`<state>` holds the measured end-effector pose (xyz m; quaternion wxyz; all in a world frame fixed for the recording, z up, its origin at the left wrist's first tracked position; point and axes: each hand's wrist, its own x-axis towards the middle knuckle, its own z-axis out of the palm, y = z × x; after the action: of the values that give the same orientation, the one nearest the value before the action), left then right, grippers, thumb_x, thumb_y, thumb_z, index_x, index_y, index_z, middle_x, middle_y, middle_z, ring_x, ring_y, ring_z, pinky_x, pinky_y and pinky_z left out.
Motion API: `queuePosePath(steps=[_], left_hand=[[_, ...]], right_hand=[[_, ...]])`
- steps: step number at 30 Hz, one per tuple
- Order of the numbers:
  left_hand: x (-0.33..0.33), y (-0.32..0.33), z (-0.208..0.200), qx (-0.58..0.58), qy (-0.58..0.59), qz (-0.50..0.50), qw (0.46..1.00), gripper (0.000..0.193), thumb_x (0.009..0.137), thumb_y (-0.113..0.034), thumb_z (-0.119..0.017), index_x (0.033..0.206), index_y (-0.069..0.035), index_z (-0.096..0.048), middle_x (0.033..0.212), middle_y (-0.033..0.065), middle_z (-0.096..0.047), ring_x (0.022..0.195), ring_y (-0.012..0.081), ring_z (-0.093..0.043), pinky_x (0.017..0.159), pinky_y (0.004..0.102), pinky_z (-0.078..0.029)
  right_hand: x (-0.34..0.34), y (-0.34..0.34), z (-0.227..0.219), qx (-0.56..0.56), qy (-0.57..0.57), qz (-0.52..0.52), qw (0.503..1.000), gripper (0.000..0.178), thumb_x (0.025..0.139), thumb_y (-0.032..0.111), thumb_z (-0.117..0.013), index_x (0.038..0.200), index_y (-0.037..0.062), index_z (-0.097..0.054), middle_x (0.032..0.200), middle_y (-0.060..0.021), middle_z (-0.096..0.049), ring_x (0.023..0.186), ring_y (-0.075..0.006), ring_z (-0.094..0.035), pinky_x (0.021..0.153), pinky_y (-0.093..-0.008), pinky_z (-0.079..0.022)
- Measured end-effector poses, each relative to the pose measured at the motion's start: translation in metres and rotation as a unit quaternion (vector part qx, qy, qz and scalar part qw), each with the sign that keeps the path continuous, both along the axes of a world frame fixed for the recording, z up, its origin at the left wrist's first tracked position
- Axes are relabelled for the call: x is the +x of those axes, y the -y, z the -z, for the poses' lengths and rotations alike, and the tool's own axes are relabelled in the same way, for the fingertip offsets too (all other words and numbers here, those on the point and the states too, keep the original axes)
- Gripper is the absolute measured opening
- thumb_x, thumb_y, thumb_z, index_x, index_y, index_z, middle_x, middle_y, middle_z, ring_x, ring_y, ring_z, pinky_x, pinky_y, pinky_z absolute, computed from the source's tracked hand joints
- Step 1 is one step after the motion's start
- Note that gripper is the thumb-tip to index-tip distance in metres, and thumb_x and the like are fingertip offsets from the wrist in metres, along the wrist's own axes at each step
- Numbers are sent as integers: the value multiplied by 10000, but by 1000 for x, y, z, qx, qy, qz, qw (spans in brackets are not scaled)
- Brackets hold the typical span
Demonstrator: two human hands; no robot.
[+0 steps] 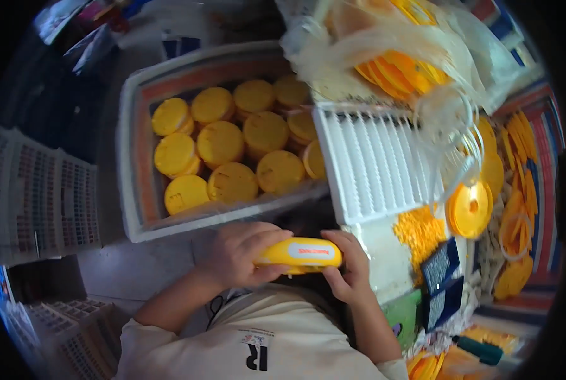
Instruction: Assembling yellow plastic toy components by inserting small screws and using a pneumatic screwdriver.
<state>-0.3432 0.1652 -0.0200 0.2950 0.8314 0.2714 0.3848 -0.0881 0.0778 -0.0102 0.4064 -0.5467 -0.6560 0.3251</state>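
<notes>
White crate, round yellow discs, smooth oval case

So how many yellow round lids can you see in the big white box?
About 13 yellow lids show in the white crate: five along the back, five across the middle, three in front. More may be hidden under them, or behind the white slatted panel.

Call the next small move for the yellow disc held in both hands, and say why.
Probably carry the disc forward and lay it in the white crate. Both the left hand and right hand hold it edge-on, just short of the crate's near rim. The crate already holds yellow discs of the same look lying flat, and the bottom-left corner shows a gap.
</notes>
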Motion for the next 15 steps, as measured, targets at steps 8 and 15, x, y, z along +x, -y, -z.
queuePosePath(steps=[8, 15], left_hand=[[25, 10, 5, -86, 79, 9, 993, 473, 929, -361, -740, 1267, -49, -628, 1169, 147, -666, 1034, 372, -683, 859, 442, -563], [37, 19, 14, -95, 96, -1, 991, 464, 917, -344, -744, 1261, -58, -617, 1155, 158, -664, 1042, 374, -678, 868, 446, -557]], right_hand=[[24, 11, 47, 0, -40, 63, 997, 630, 1062, 488, -581, 1364, -64, -586, 1294, -209, -669, 1166, -308, -636, 999, -432, -509], [47, 40, 54, -17, -38, 141, 989, 708, 1029, 545, -607, 1419, -45, -564, 1330, -237, -653, 1199, -340, -623, 1045, -481, -481]])
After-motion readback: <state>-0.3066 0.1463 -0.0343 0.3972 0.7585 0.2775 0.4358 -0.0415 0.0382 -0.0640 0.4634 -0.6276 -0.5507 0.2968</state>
